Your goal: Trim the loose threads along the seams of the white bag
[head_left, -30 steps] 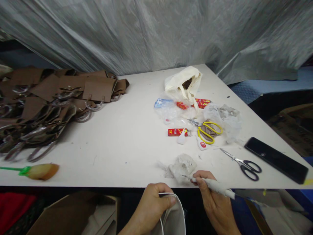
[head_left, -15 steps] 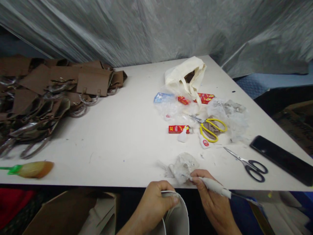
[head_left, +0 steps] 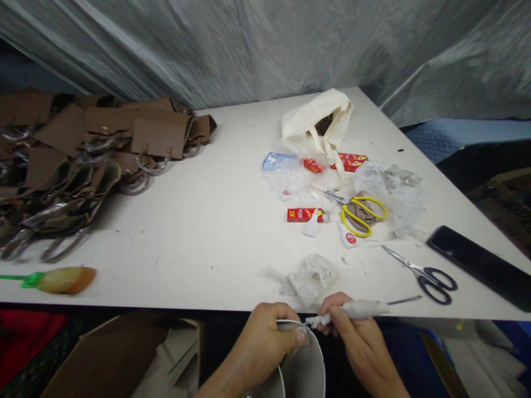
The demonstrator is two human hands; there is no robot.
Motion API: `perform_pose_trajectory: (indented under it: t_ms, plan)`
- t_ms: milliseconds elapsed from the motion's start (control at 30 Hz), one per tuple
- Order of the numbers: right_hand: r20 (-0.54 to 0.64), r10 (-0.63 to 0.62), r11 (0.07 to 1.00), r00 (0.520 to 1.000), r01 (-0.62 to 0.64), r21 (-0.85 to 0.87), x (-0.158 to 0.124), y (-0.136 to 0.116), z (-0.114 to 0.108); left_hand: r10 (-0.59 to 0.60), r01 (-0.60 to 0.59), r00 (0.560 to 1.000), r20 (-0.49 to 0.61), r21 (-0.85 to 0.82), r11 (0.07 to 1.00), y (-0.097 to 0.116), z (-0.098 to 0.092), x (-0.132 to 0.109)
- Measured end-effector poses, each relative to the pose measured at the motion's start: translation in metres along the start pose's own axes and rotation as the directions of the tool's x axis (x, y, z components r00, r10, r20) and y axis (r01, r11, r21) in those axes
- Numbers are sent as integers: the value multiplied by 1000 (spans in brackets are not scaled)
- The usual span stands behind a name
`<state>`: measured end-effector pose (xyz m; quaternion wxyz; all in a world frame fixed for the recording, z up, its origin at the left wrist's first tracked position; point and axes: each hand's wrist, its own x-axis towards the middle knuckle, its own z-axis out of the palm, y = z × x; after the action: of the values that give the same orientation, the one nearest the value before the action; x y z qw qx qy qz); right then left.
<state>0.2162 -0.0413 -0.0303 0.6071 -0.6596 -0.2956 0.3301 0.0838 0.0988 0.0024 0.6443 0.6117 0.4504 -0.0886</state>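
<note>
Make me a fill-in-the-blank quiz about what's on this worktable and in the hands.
1. The left hand grips a grey piece; the right hand holds a ____ stick-like tool at its rim.
2. The shears beside the small glue bottle have ____ handles.
3. The scissors nearest the black phone have ____ handles.
4. The pile of brown pieces lies on the ____ side of the table.
Missing words: white; yellow; black; left.

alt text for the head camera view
The left hand pinches the rim of a pale curved piece while the right hand holds a white-wrapped tool to it, at a white table strewn with scissors, glue bottles and brown bags.
</note>
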Motion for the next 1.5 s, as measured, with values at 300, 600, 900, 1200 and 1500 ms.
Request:
perform_pose_trajectory:
  t_ms: [300, 600, 900, 1200, 1500]
  plan:
    - [73, 57, 998, 996, -54, -43, -7, 12, 0, -9, 9, 1000, 4, -3, 1000, 3, 2, -4]
    - [109, -50, 991, 993, 63, -122, -7, 7, -6, -6, 8, 1000, 22, -70, 998, -1, 4, -1]
    - [-248, -61, 996, 967, 75, 46, -37, 26, 30, -54, 56, 998, 16, -291, 955, -6, 1, 2]
    - [-360, -284, 933, 889, 168, -319, 1, 0, 7, -53, 40, 998, -44, -255, 966, -17, -7, 10]
    - [-255, -341, 896, 905, 230, -381, 6, 2, 9, -54, 53, 999, 2, -266, 963, -7, -12, 4]
